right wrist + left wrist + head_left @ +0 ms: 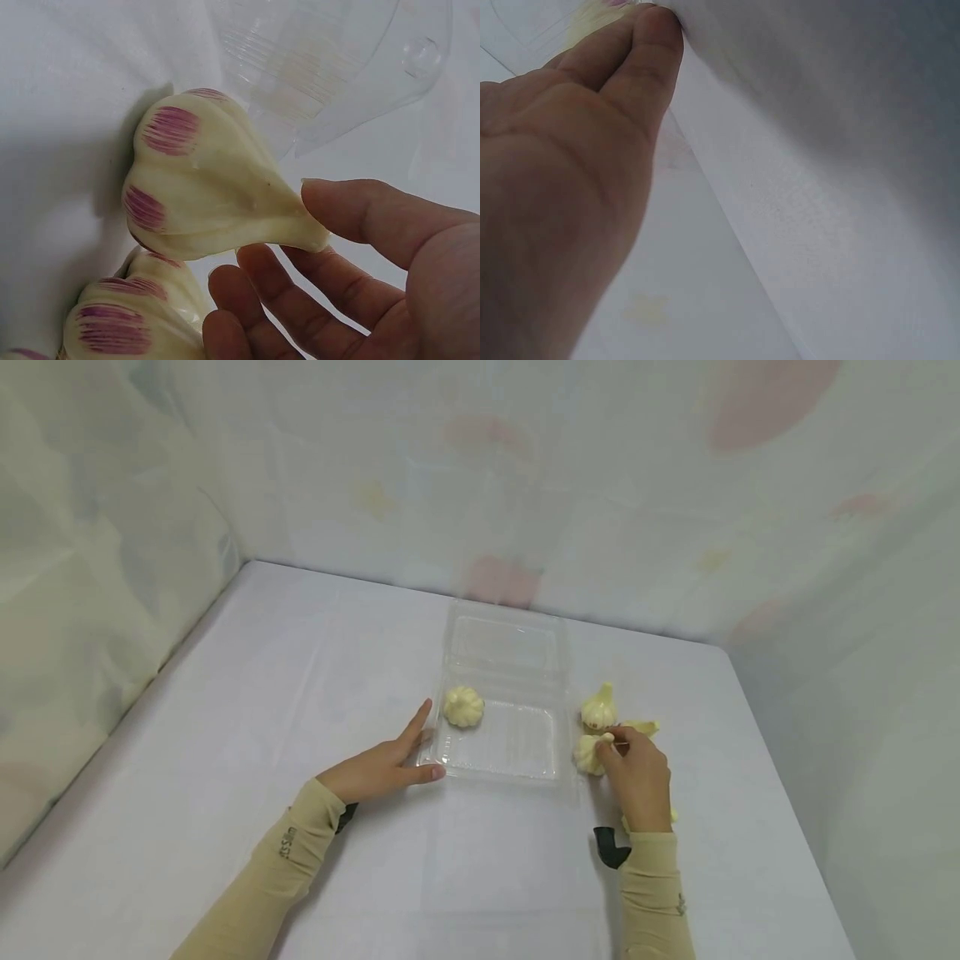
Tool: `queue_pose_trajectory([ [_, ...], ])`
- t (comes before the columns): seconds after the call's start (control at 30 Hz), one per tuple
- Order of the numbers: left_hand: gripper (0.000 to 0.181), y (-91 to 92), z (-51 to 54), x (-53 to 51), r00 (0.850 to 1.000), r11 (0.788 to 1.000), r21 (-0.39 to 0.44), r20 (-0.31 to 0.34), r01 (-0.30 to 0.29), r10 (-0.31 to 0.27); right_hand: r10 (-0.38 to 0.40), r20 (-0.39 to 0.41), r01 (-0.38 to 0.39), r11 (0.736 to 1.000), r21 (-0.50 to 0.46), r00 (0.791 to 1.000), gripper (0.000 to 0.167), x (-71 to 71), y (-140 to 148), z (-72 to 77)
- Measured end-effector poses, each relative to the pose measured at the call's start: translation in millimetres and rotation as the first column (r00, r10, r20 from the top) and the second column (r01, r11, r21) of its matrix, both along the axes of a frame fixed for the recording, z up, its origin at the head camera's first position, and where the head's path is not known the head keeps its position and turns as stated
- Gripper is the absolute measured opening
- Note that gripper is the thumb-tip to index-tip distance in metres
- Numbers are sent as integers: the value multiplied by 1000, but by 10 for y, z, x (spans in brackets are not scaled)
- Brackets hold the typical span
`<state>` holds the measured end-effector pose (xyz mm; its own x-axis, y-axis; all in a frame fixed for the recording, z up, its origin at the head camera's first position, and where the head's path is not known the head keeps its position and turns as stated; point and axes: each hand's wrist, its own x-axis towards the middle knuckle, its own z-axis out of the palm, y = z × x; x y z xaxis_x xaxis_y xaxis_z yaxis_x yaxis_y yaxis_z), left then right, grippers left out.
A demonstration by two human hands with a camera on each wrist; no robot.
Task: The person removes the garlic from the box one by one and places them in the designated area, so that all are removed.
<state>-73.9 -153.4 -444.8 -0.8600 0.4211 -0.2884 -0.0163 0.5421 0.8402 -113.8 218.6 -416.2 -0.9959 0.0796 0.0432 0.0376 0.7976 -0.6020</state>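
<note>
A clear plastic clamshell box (498, 752) lies on the table with its lid (506, 643) folded back. One pale garlic bulb (462, 707) sits in the box's upper left corner. My left hand (382, 768) rests against the box's left edge, thumb and fingers spread. At the right of the box, my right hand (637, 781) pinches the stem of another garlic bulb (202, 180) between thumb and fingers. Purple streaks mark that bulb in the right wrist view. Beside it is a further purple-streaked bulb (127, 319), partly hidden by the fingers.
Just beyond the right hand stands a garlic bulb (599, 708), with another (643, 727) lying next to it. Something pale yellow (673, 816) shows partly behind the right wrist. A white cloth covers the table (360, 877); patterned curtains (375, 468) hang around it.
</note>
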Motion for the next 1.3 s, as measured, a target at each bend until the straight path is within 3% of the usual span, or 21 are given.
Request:
queue_pose_trajectory([
  [0.3, 108, 2, -5, 0, 1000, 1000, -6, -7, 1, -1, -8, -35, 8, 1000, -5, 999, 33, 15, -20, 159],
  [0.57, 107, -4, -5, -9, 1000, 1000, -10, -14, -1, 1, -30, -144, 23, 999, -45, 989, 34, -22, -56, 335],
  [0.97, 107, 3, -24, -10, 1000, 1000, -8, -12, 2, -2, 59, -201, -97, 978, -184, 978, 30, -114, -258, 519],
  [1.3, 108, -10, -28, -23, 1000, 1000, -13, -15, -1, 1, 209, -175, -246, 942, -229, 962, 29, -94, -622, 489],
])
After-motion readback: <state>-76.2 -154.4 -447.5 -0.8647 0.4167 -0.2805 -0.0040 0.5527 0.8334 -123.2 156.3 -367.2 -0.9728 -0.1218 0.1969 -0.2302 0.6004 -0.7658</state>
